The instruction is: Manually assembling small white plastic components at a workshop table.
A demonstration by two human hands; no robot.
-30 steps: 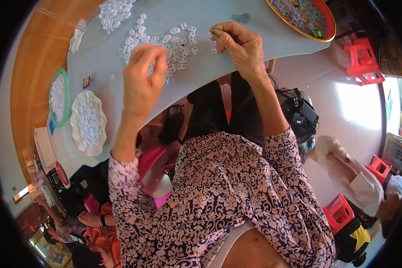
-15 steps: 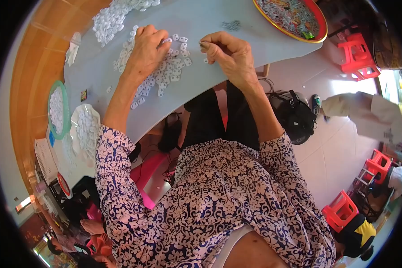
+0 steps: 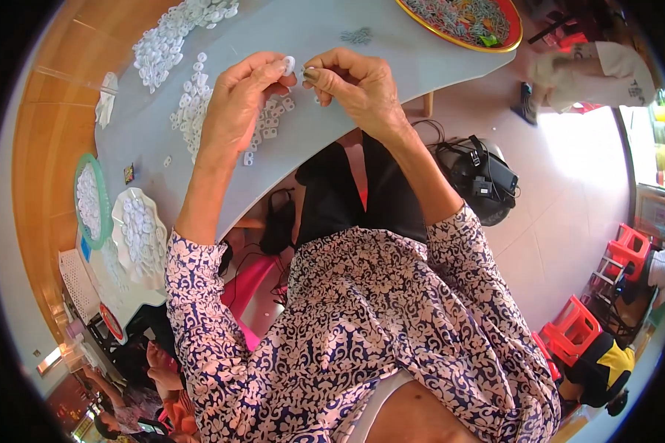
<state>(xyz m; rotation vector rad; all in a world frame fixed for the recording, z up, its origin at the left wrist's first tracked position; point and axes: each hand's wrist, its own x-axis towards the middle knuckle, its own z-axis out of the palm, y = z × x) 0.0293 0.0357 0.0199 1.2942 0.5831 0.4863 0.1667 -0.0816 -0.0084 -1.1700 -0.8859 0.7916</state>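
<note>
My left hand (image 3: 236, 103) pinches a small white plastic piece (image 3: 289, 65) between thumb and fingertips, above the blue-grey table (image 3: 288, 26). Close beside it, my right hand (image 3: 358, 85) has thumb and forefinger pressed together, their tips almost meeting the white piece. Whatever lies in that right pinch is too small to make out. Under and around my left hand spreads a loose pile of similar white pieces (image 3: 192, 111), some showing two dark holes. Part of this pile is hidden by the hand.
A red, gold-rimmed tray (image 3: 516, 43) of small grey metal parts sits far right, near a little heap of metal parts (image 3: 356, 35). More white pieces (image 3: 159, 55) lie far left. A green basket (image 3: 106, 193) and a scalloped dish (image 3: 160, 277) hold others. A person (image 3: 595, 74) stands right.
My left hand has lifted a white piece off the pile and turned toward my right hand. My right hand has come left, bringing the fingertips close together. The view has shifted slightly.
</note>
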